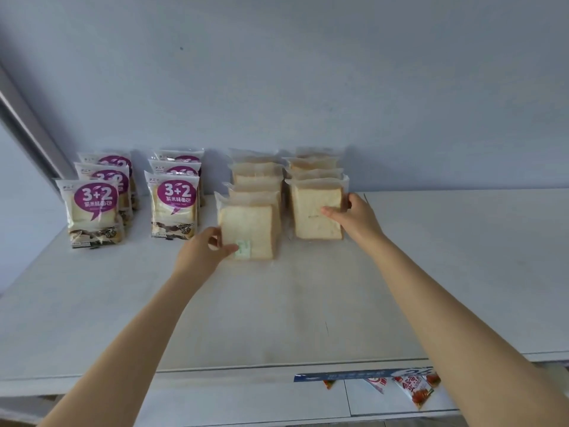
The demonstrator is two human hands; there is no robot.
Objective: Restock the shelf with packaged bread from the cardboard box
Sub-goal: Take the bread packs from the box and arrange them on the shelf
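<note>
Your left hand (212,241) gripped the clear-wrapped white bread pack (246,231) mid-frame; right hand (348,212) gripped another pack (317,211). Prob. soft, light, slippery; hold by edges w/o squeezing.

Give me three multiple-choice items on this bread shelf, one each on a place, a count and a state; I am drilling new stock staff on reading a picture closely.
1. Where do the purple-label packs stand relative to the plain toast packs?
A. To their left
B. To their right
C. On top of them

2. How many rows of packs run front to back on the shelf?
A. Two
B. Four
C. Six

3. What is the right hand doing?
A. Hanging free above the shelf
B. Gripping the front toast pack of the right row
C. Resting flat on the shelf

Answers:
1 A: the purple-label packs sit left of the plain toast packs.
2 B: two purple rows and two plain rows line the shelf.
3 B: the right hand clasps the edge of the front toast pack; the left hand holds the other front pack.
</note>
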